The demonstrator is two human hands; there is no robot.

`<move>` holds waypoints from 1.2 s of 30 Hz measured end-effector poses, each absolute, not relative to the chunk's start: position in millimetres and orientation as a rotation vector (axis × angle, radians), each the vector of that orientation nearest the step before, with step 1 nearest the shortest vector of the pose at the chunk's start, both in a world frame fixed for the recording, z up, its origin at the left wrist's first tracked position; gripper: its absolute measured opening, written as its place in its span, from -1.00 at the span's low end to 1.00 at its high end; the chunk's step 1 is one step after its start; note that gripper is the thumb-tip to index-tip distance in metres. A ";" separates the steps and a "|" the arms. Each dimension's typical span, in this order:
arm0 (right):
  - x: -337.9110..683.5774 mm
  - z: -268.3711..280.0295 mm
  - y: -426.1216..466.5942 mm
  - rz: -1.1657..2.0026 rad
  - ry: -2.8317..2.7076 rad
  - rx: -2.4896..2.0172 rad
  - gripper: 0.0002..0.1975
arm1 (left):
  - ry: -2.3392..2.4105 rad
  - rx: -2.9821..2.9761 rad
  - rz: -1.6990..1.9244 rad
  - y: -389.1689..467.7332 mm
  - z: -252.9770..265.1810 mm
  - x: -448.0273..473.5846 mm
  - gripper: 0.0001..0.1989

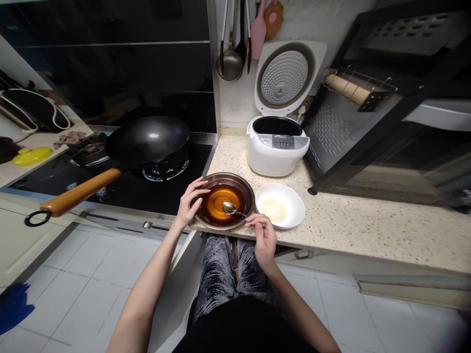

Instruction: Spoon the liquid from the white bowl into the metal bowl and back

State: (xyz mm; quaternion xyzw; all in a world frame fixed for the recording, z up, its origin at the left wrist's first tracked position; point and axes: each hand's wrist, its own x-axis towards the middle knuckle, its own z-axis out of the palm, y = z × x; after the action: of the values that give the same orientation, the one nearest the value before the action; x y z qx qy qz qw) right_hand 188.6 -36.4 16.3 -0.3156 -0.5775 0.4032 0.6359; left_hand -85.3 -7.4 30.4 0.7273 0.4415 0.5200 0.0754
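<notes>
A round metal bowl (250,198) with clear amber-brown liquid (211,208) stands at the front edge of the counter. My left hand (190,203) rests at its left rim, fingers stretched out and apart, with the fingertips over the edge. In my right hand (265,240) the handle of a metal spoon (229,208) is pinched. The spoon's head is over the liquid near the bowl's middle; whether it dips in I cannot tell. Just right of the metal bowl sits a white bowl (299,211) with a little pale yellowish liquid (274,211) in it.
Behind the bowls is a white rice cooker (277,157), lid up. A black wok (147,139) sits on the stove, its wooden handle (83,191) jutting toward the front. A dark metal rack (360,132) stands at the right. Utensils, including a strainer (231,64), hang on the wall.
</notes>
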 end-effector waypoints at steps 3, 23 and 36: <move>188.3 13.8 -37.3 0.895 -1.317 -0.726 -0.78 | 1.350 2.176 1.546 -7.4 30.3 -85.2 -0.55; 202.0 14.2 -45.2 0.810 -1.293 -0.689 -0.79 | 1.328 2.200 1.547 -6.6 29.5 -86.5 -0.57; 208.2 14.6 -45.8 0.820 -1.232 -0.661 -0.80 | 1.289 2.195 1.575 -6.7 27.6 -87.2 -0.62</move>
State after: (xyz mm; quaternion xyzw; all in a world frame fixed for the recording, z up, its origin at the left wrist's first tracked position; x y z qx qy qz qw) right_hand 208.2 -45.8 14.6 -0.2956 -0.5508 0.3664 0.6892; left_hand -87.2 -6.7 27.6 0.7312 0.4294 0.5249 0.0740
